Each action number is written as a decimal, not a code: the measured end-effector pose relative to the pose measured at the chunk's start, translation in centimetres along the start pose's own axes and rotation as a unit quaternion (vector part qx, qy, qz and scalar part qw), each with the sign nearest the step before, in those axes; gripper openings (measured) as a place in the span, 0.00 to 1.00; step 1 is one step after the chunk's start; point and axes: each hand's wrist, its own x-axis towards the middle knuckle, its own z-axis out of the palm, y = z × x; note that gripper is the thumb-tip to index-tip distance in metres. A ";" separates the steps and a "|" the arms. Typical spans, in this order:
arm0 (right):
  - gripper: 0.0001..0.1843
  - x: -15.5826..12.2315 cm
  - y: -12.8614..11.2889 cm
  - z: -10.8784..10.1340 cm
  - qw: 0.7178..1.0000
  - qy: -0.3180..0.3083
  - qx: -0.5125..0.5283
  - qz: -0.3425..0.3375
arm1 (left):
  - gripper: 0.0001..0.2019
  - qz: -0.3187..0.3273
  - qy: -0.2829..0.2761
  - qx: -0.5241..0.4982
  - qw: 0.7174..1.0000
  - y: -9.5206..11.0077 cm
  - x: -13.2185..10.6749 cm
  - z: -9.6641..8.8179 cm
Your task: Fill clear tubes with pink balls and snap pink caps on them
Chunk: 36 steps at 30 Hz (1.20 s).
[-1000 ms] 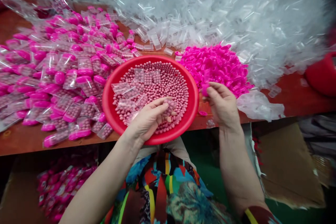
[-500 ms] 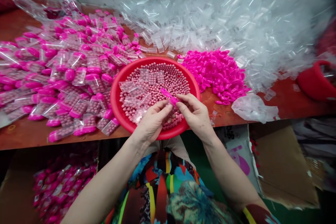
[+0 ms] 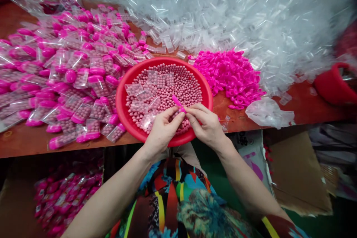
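Over red basin's near rim, left hand and right hand together pinch pink cap; container beneath mostly hidden. Risk: skewed squeeze slips cap, pink beads spill past rim off tabletop.

The left forearm and the right forearm are stretching forward, bare, and angling toward each other. The left grip is lying with its back up, thumb and forefinger pinching closed at the tips. The right grip is facing it with fingers curled, its fingertips touching the left ones.
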 end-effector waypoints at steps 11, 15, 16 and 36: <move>0.31 7.7 1.0 1.8 0.874 -0.262 0.331 0.240 | 0.09 -0.153 -0.181 0.080 0.968 1.1 0.0 -1.1; 0.22 5.9 0.2 0.4 0.924 -0.183 0.278 0.188 | 0.09 -0.166 -0.094 -0.008 0.982 0.6 0.6 -0.9; 0.22 5.4 0.3 0.5 0.933 -0.149 0.267 0.190 | 0.09 -0.169 -0.083 -0.024 0.982 0.5 0.7 -0.8; 0.28 4.6 2.1 3.9 0.975 -0.018 0.092 0.202 | 0.13 -0.081 -0.016 0.008 0.997 -0.1 0.1 0.2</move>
